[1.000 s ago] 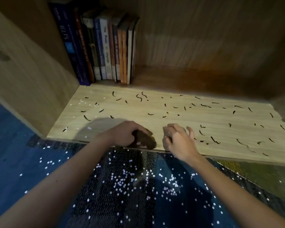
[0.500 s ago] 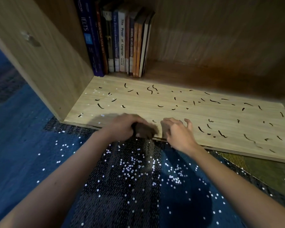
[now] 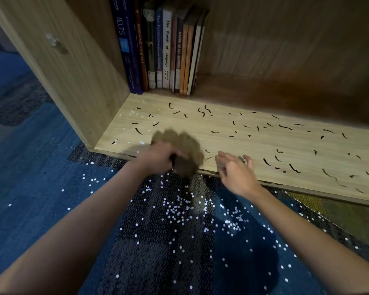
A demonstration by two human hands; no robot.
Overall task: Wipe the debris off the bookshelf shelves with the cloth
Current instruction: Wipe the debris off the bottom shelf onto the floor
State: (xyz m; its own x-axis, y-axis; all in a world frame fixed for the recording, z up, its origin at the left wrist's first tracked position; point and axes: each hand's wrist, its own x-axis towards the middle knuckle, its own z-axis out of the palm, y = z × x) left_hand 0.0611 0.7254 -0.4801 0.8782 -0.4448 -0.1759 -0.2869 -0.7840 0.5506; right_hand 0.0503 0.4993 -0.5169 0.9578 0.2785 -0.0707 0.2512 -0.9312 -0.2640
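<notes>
The light wooden bottom shelf (image 3: 232, 143) is strewn with many short dark curly bits of debris (image 3: 294, 168) and a few white flecks near its left end. My left hand (image 3: 158, 156) grips a dark brown cloth (image 3: 185, 160), blurred by motion, at the shelf's front edge. My right hand (image 3: 234, 171) rests on the front edge just right of the cloth, fingers spread and holding nothing.
A row of upright books (image 3: 160, 47) stands at the back left of the shelf against the side panel (image 3: 73, 67). Blue carpet (image 3: 41, 188) in front is sprinkled with many white flecks (image 3: 179, 207). A yellowish patch lies at lower right (image 3: 337, 211).
The camera moved closer and shifted left. The cloth in my left hand is now spread and blurred, sweeping at the shelf's front edge. My right hand stays at the edge.
</notes>
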